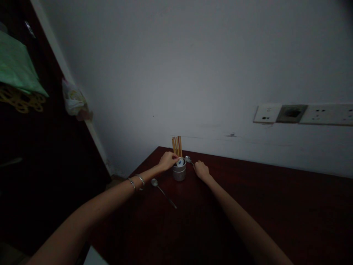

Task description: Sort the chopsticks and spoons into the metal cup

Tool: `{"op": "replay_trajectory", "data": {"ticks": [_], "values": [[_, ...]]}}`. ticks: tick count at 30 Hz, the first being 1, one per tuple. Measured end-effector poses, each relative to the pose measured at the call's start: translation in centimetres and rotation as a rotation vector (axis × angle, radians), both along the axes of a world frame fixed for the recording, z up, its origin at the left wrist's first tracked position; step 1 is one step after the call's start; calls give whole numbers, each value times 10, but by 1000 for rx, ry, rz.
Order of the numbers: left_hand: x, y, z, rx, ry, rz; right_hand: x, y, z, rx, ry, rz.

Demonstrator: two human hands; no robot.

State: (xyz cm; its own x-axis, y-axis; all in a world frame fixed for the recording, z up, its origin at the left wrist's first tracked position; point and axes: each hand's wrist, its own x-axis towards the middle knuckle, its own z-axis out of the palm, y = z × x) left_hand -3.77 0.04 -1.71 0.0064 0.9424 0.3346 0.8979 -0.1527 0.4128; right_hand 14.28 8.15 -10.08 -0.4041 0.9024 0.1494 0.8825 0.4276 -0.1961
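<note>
A grey cylindrical holder (179, 175) stands on the dark red table, with several wooden chopsticks (177, 146) upright in it. A white spoon with a blue pattern (180, 162), apparently ceramic, shows at its rim. My left hand (167, 161) reaches in from the left, thumb and fingertips closed on the white spoon's edge. To the right of the holder lies a metal spoon (188, 159), bowl toward the wall. My right hand (202, 170) rests on the table with curled fingers at the end of its handle. A second metal spoon (163, 192) lies in front of the holder.
The dark red table (264, 198) meets a pale wall (193, 73) behind. Power sockets (292, 113) are set in the wall at right. On the left, a plastic bag (74, 99) and a green cloth (18, 62) hang by a dark door (49, 165).
</note>
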Motion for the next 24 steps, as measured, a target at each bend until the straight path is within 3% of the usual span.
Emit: {"op": "replay_trajectory", "data": {"ticks": [7,14,19,24], "values": [[1,-1,3,42,-3,0,3,-5,5,-7,19,-5],[5,-3,22,56,-91,73,2,-9,22,28,86,9],[0,4,45,203,-150,41,3,-10,39,82,162,8],[-21,7,84,440,-183,78,10,-16,68,181,294,-8]]}}
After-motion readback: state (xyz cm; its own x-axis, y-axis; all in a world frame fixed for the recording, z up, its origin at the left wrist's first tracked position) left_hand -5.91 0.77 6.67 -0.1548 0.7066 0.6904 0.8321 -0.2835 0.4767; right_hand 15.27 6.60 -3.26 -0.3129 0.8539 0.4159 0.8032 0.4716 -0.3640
